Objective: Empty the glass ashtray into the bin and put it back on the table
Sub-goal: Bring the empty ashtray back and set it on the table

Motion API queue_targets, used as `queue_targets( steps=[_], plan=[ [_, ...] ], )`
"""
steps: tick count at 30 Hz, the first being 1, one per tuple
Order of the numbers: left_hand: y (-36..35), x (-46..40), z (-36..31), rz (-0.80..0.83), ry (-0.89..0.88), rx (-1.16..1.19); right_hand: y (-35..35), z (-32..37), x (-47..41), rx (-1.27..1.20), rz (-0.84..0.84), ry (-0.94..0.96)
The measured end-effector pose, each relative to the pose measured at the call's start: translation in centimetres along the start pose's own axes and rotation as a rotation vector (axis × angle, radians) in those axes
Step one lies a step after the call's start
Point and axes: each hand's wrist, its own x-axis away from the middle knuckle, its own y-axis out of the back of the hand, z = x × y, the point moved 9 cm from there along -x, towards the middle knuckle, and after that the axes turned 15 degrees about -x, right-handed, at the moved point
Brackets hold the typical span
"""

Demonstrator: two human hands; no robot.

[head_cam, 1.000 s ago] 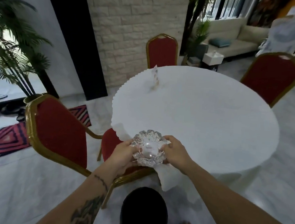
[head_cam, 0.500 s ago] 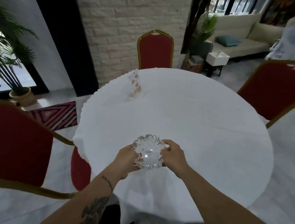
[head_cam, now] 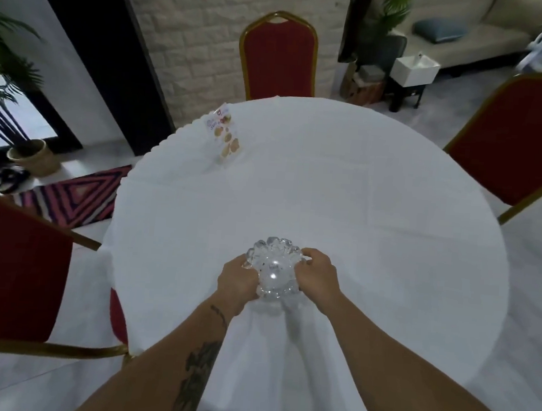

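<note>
The glass ashtray (head_cam: 272, 268), clear with a scalloped rim, is held between both hands over the near part of the round table (head_cam: 376, 213), which has a white cloth. My left hand (head_cam: 237, 282) grips its left side and my right hand (head_cam: 317, 278) grips its right side. The ashtray sits low over the cloth; whether it touches the table is unclear. The bin is out of view.
A small printed card stand (head_cam: 225, 133) stands at the table's far left. Red chairs with gold frames stand at the back (head_cam: 278, 56), right (head_cam: 524, 144) and near left (head_cam: 11, 275). A patterned rug (head_cam: 72, 197) and a potted plant (head_cam: 32, 155) lie left.
Both hands have carried the ashtray from beside the table's edge, above the black bin, to over the table. The view has swung right and the bin has dropped out of sight.
</note>
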Motion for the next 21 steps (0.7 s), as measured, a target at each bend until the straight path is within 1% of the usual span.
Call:
queue_targets(
  steps=[2, 7, 13, 16, 19, 21],
  plan=[
    [-0.1, -0.4, -0.6, -0.014, -0.012, -0.020, 0.1, -0.1, -0.7, 0.000, 0.010, -0.012],
    [0.0, 0.3, -2.4, -0.056, -0.090, -0.174, 0.4, -0.5, -1.9, -0.039, 0.005, -0.027],
    [-0.9, -3.3, -0.2, 0.005, -0.147, -0.239, 0.4, -1.1, -2.4, -0.064, 0.035, -0.035],
    [-0.5, -2.2, -1.0, 0.014, -0.154, -0.240, 0.4, -0.8, -2.1, 0.017, 0.058, -0.004],
    [0.1, -1.3, -1.1, 0.057, -0.125, -0.245, 0.4, 0.6, -1.1, 0.142, 0.071, 0.067],
    [0.7, -0.5, -1.1, 0.073, -0.121, -0.309, 0.2, 1.2, -0.2, 0.199, 0.099, 0.087]
  ],
)
